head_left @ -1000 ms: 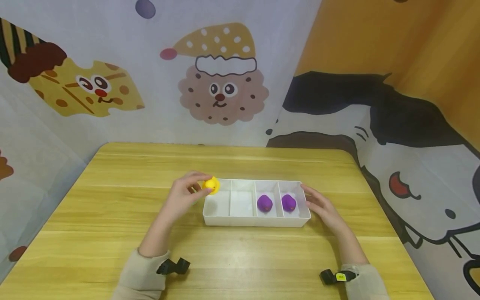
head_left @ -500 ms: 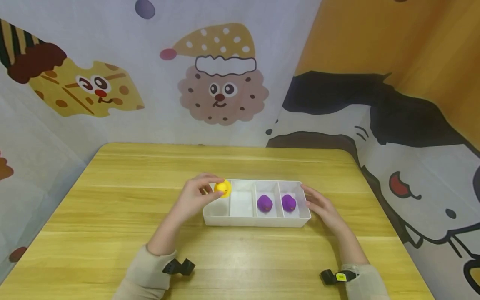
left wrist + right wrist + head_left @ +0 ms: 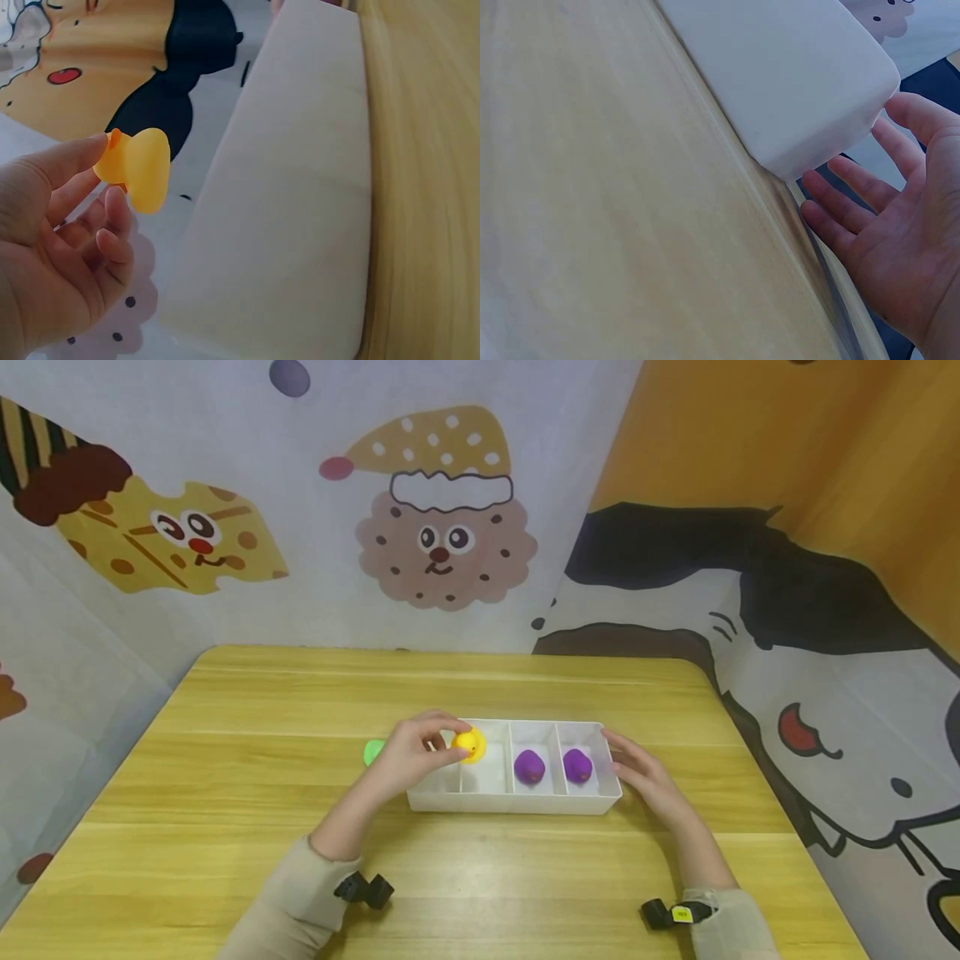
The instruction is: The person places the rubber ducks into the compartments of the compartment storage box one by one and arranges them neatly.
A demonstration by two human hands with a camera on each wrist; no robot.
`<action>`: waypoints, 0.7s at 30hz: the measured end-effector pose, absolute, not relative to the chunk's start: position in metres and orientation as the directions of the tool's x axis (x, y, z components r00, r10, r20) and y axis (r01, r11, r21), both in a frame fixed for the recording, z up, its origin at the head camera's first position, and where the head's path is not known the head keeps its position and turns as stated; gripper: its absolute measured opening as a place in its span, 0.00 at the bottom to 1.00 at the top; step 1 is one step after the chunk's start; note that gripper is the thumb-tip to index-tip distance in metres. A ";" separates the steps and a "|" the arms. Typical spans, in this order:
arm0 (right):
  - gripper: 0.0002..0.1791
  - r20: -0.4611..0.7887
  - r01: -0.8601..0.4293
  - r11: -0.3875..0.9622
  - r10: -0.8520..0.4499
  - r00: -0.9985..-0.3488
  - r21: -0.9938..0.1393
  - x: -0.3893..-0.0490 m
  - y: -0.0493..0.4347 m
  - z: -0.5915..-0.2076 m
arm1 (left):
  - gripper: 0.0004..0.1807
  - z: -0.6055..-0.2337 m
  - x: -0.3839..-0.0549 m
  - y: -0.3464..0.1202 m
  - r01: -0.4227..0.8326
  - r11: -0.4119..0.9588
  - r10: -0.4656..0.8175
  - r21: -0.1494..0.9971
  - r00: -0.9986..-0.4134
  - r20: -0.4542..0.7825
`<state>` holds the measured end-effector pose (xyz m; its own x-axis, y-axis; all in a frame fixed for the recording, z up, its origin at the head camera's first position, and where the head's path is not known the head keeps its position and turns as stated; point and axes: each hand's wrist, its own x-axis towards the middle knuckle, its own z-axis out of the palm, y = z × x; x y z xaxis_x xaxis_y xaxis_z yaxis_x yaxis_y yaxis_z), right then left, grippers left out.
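My left hand (image 3: 416, 752) pinches a yellow rubber duck (image 3: 471, 744) between thumb and fingers, over the second compartment from the left of a white divided box (image 3: 510, 803). In the left wrist view the duck (image 3: 142, 169) shows side-on, higher than the box's long wall (image 3: 277, 195). One purple duck (image 3: 529, 767) sits in the third compartment and another purple duck (image 3: 577, 766) in the rightmost. At the box's right end, my right hand (image 3: 651, 777) touches the wall with loosely spread fingers. The right wrist view shows its fingertips (image 3: 900, 105) right at the box corner.
A green object (image 3: 372, 752) lies left of the box, partly hidden by my left hand. Under everything is a wood-grain table (image 3: 480, 877). A cartoon-printed cloth (image 3: 262, 618) hangs behind it and on both sides.
My left hand has carried the yellow duck rightward, from the box's left end to over the second compartment. The green object has come into sight behind it. My right hand stays put.
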<state>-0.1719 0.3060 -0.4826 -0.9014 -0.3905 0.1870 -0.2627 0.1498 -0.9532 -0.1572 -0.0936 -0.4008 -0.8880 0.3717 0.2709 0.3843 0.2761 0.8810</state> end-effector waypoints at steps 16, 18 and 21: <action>0.27 0.170 -0.248 0.172 -0.376 -0.911 -0.953 -0.172 0.307 -0.484 | 0.15 -0.412 -0.175 -0.086 0.379 0.333 0.486 0.864 -0.854 0.187; 0.27 0.166 -0.246 0.178 -0.372 -0.913 -0.953 -0.172 0.307 -0.484 | 0.15 -0.415 -0.177 -0.086 0.384 0.339 0.498 0.859 -0.848 0.183; 0.27 0.161 -0.242 0.189 -0.365 -0.917 -0.952 -0.172 0.306 -0.484 | 0.15 -0.419 -0.181 -0.085 0.385 0.352 0.514 0.853 -0.841 0.168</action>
<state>-0.1717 0.3065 -0.4836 -0.9170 -0.3647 0.1614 -0.2425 0.1887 -0.9516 -0.1808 -0.0848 -0.4193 -0.8413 0.5138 0.1677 0.3850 0.3519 0.8532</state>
